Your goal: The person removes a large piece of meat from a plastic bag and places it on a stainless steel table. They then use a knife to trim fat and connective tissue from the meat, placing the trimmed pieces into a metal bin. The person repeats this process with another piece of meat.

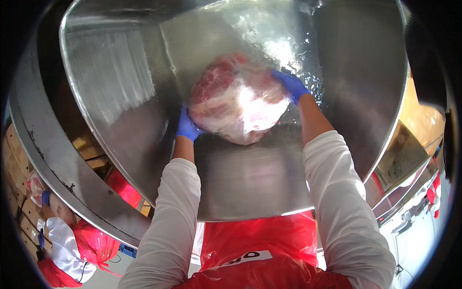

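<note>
Within a deep stainless steel tub [255, 185], a large, rounded piece of raw meat [236, 103] sits between my two hands. It is red with a broad pale layer of fat, and bright light glares off its right half. My left hand [189, 126], in a blue glove, grips its lower left side. At its upper right side my right hand [291, 85], gloved in blue too, holds on with the fingers partly behind the edge. Whether the meat rests on the tub's bottom or hangs just above it, I cannot tell.
Wet, shiny patches [308, 48] mark the tub's bottom. A curved metal rim [62, 178] runs outside the tub on the left. Beyond it, at the lower left, a person [72, 241] in white and red handles meat near a perforated surface. My red apron [260, 241] touches the near edge.
</note>
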`<action>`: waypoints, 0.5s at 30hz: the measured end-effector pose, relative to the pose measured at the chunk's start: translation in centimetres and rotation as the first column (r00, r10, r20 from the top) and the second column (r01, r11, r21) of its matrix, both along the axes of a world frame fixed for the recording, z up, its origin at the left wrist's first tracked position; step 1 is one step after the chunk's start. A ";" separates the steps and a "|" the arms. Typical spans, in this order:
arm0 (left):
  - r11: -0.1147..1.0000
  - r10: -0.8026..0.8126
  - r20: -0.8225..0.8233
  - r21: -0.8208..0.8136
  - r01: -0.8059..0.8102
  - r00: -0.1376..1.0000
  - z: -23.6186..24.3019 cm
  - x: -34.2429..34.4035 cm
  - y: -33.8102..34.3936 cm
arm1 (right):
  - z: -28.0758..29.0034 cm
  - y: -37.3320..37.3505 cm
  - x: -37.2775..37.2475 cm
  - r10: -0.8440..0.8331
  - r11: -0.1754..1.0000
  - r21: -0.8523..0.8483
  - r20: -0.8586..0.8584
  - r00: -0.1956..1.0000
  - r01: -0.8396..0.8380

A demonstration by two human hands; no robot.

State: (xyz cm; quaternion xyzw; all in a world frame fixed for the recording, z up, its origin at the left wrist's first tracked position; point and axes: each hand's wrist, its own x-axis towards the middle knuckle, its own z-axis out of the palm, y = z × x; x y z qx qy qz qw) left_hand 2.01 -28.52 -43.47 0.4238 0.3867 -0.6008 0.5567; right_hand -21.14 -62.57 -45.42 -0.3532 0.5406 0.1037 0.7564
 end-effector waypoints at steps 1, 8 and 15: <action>0.993 -0.049 0.014 0.105 0.048 0.999 0.7 0.0 -1.0 | -0.4 -0.1 -0.8 -0.050 0.993 0.113 0.055 0.997 0.044; 1.000 -0.001 0.152 -0.030 0.005 0.988 -0.4 -1.5 -2.0 | -0.6 1.1 -2.4 -0.139 0.989 0.021 -0.174 0.975 0.145; 0.998 -0.056 0.297 0.039 0.046 0.953 2.5 -2.6 -2.7 | -1.7 3.3 -7.9 -0.331 0.942 -0.095 -0.118 0.936 0.321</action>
